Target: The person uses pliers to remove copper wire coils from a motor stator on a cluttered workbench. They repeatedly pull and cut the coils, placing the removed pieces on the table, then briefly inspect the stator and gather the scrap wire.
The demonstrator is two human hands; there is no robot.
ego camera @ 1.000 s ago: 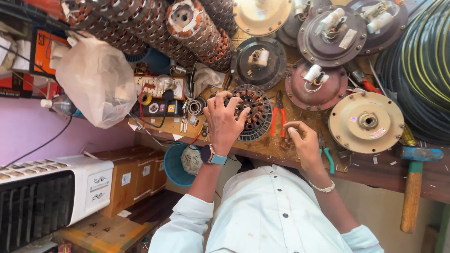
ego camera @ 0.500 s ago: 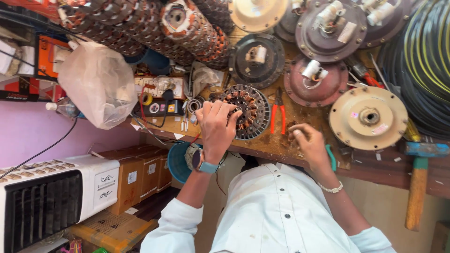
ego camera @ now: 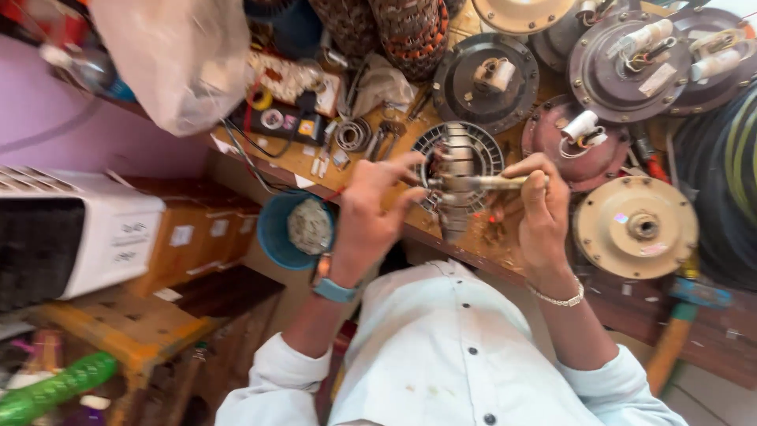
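The stator (ego camera: 457,185) I hold is smeared by motion, so its windings and slots cannot be made out, and I see it edge-on as a narrow grey stack. It covers the middle of the round finned rotor (ego camera: 461,150) lying behind it on the tabletop (ego camera: 315,162). The picture is upside-down to my view, and its top edge cuts off the cream cover (ego camera: 520,12) and the dark coil stacks (ego camera: 410,31). My white shirt (ego camera: 449,355) hides the near edge of the tabletop.

My left hand (ego camera: 371,213) is half open: thumb and forefinger reach to the stator's side and pinch it, the other fingers curled loosely underneath. My right hand (ego camera: 540,209) is clenched around a pale rod-like tool (ego camera: 493,182), fingers wrapped tight, its tip meeting the stator's middle. Whether the tool is pushed into the stator or only touching it, I cannot tell.

The stator sits in the air just above the tabletop, between my two hands, left of the cream motor housing (ego camera: 635,229).
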